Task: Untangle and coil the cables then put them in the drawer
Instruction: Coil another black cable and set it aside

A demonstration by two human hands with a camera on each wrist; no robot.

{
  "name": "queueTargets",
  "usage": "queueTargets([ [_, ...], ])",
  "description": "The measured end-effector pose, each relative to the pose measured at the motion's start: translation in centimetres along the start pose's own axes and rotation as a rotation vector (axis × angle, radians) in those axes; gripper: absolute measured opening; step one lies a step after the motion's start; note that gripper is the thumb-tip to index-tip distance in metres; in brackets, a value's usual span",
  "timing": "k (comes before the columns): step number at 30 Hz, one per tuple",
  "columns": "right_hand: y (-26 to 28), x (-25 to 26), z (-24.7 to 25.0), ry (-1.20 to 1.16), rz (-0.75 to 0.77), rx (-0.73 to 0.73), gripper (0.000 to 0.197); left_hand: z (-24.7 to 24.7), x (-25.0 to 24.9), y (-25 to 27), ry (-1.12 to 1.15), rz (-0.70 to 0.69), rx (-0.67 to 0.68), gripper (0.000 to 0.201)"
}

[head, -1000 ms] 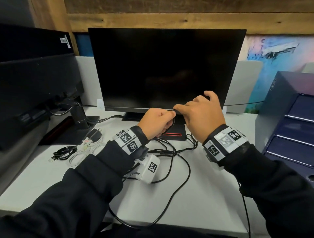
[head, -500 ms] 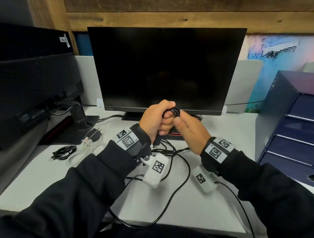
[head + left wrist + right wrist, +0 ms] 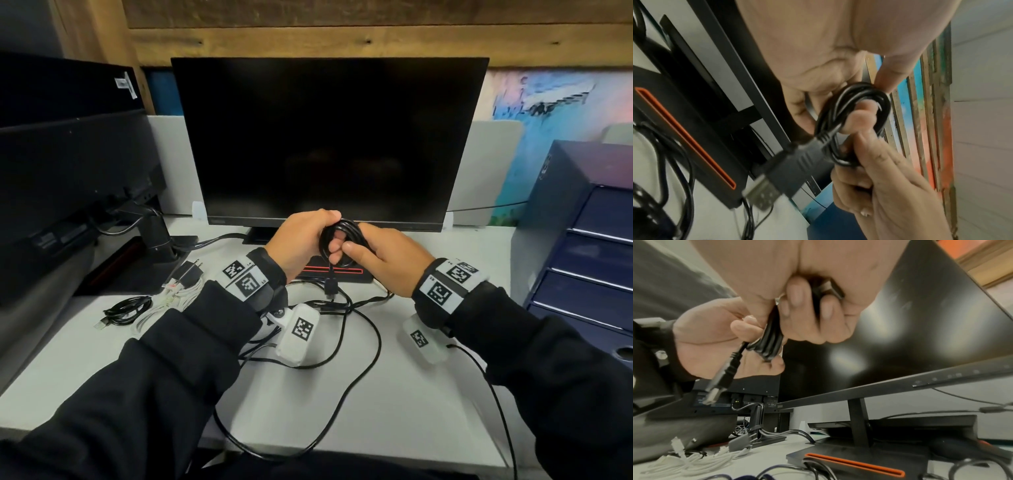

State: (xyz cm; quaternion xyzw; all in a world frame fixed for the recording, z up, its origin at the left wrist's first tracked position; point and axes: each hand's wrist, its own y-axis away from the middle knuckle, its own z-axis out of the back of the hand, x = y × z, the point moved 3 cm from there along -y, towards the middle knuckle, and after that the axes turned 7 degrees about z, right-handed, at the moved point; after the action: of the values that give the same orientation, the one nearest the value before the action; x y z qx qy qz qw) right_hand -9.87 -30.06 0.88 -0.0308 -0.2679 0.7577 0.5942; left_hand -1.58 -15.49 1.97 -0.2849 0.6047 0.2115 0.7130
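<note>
Left hand (image 3: 301,241) and right hand (image 3: 383,255) both grip black coil (image 3: 342,240), fingers curled; plug (image 3: 331,286) dangles at 6 o'clock.

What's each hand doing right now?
Left hand: grips the coiled black cable.
Right hand: also grips that coil.

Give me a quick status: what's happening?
Both hands, left and right, grip black coil. Plug dangling. Loose cables on desk; drawers shut.
</note>
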Motion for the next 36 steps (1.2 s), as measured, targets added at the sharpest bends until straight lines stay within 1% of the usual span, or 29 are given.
queueTargets([
  [3, 0.2, -0.1, -0.1, -0.038, -0.023, 0.047, 0.035, 0.0, 0.3, -0.2, -0.088, 0.032, 0.039, 0.036],
  [6, 0.4, 0.2, 0.0, -0.058, -0.017, 0.038, 0.035, -0.6, 0.3, -0.1, -0.123, 0.019, 0.050, 0.037],
  [8, 0.7, 0.4, 0.1, -0.106, -0.017, 0.018, 0.033, -0.8, 0.3, 0.1, -0.085, 0.015, 0.016, 0.038],
  [11, 0.7, 0.5, 0.4, -0.247, -0.022, -0.069, 0.018, -0.3, 0.1, 0.0, 0.007, 0.015, -0.051, 0.039],
  [12, 0.6, 0.4, 0.5, -0.256, -0.012, -0.110, 0.016, 0.1, 0.0, -0.2, 0.026, 0.017, -0.078, 0.040],
  [13, 0.5, 0.3, 0.7, -0.204, 0.008, -0.147, 0.017, 0.5, -0.1, -0.3, 0.034, 0.019, -0.103, 0.040],
  [14, 0.4, 0.1, 0.7, -0.097, 0.034, -0.171, 0.018, 0.8, -0.1, -0.3, 0.028, 0.021, -0.121, 0.041],
  [16, 0.2, -0.1, 0.8, 0.143, 0.074, -0.165, 0.023, 1.2, 0.1, -0.2, -0.001, 0.027, -0.131, 0.042],
  [17, 0.0, -0.1, 0.8, 0.221, 0.071, -0.137, 0.025, 1.2, 0.3, -0.2, -0.019, 0.034, -0.122, 0.042],
  [18, 0.0, -0.2, 0.8, 0.260, 0.050, -0.106, 0.025, 1.0, 0.5, -0.1, -0.039, 0.041, -0.106, 0.042],
  [20, 0.0, -0.3, 0.7, 0.235, -0.015, -0.091, 0.022, 0.4, 0.8, -0.1, -0.065, 0.045, -0.072, 0.041],
  [22, 0.2, -0.6, 0.5, 0.062, -0.079, -0.161, 0.016, -0.1, 0.7, -0.1, -0.057, 0.044, -0.041, 0.040],
  [24, 0.3, -0.8, 0.3, -0.248, -0.169, -0.253, 0.012, -0.3, 0.8, -0.1, -0.049, 0.047, -0.025, 0.040],
  [26, 0.3, -0.7, 0.0, -0.515, -0.237, -0.292, 0.013, -0.1, 1.0, -0.1, -0.065, 0.043, -0.039, 0.040],
  [32, 0.5, 0.0, -1.0, -0.939, -0.370, -0.310, 0.018, 0.3, 2.0, -0.3, -0.064, 0.053, -0.057, 0.040],
  [34, 0.6, 0.1, -1.5, -1.023, -0.419, -0.280, 0.019, 0.3, 2.1, -0.1, -0.067, 0.059, -0.062, 0.040],
  [36, 0.6, 0.2, -1.9, -1.048, -0.456, -0.234, 0.016, 0.2, 2.0, 0.2, -0.093, 0.042, -0.053, 0.039],
])
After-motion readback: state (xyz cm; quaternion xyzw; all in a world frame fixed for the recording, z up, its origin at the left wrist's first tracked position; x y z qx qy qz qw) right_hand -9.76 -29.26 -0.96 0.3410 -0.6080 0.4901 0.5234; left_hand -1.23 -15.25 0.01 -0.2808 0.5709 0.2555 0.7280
